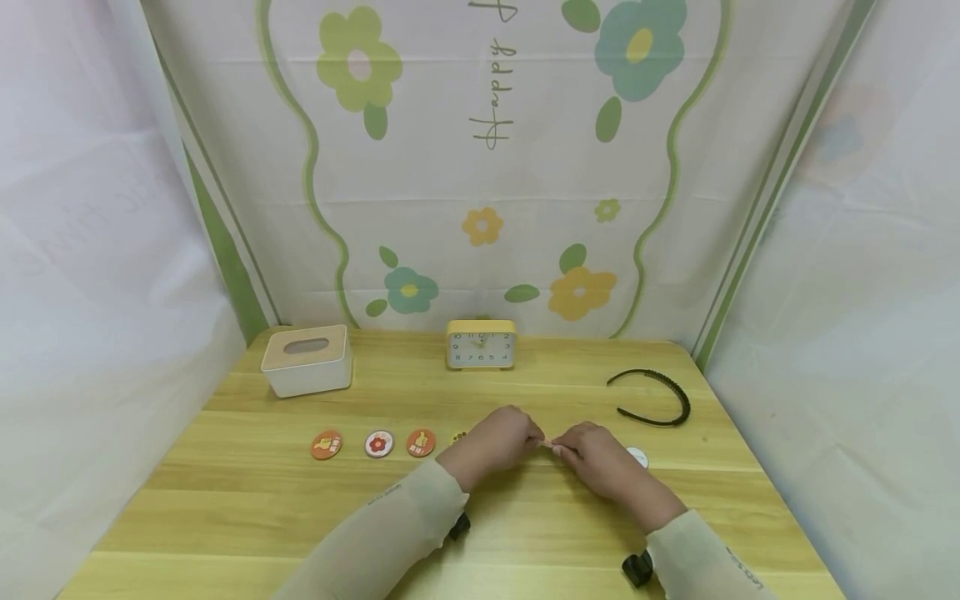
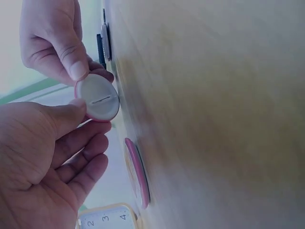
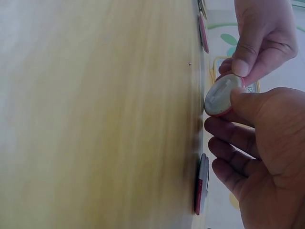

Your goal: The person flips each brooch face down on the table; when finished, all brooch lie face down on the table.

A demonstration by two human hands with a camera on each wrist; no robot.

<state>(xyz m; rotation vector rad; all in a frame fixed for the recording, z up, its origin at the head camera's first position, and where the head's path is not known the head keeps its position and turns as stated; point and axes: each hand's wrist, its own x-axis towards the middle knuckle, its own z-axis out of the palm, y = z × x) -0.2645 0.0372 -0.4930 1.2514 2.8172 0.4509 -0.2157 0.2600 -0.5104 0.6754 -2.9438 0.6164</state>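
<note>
Left hand (image 1: 504, 437) and right hand (image 1: 597, 457) pinch one round badge (image 2: 98, 90) between them

Taking the held badge as the centre of the dial and twelve as straight away from the person, two pale sleeves (image 1: 390, 533) come in from seven and five o'clock, a black wrist device showing by each cuff. Beyond the cuffs, both hands grasp the badge by its rim over the middle of the wooden table (image 1: 517, 550), each with the thumb on the whitish back. That back is turned toward the wrist cameras, with a thin line across it and a red edge around it. Whether the rim touches the table, I cannot tell.

At three o'clock a white disc (image 1: 640, 456) lies partly behind the right hand. Toward nine o'clock, a yellow disc (image 1: 459, 436) is mostly hidden by the left arm; past it lie an orange badge (image 1: 421, 442), a white badge with a red flower (image 1: 378, 443) and another orange badge (image 1: 326, 444).

Farther off, a black headband (image 1: 684, 406) rests at two o'clock, a tissue box (image 1: 315, 382) between nine and ten, and a yellow clock (image 1: 481, 350) upright at eleven. A flowered cloth (image 1: 480, 175) hangs behind the table.
</note>
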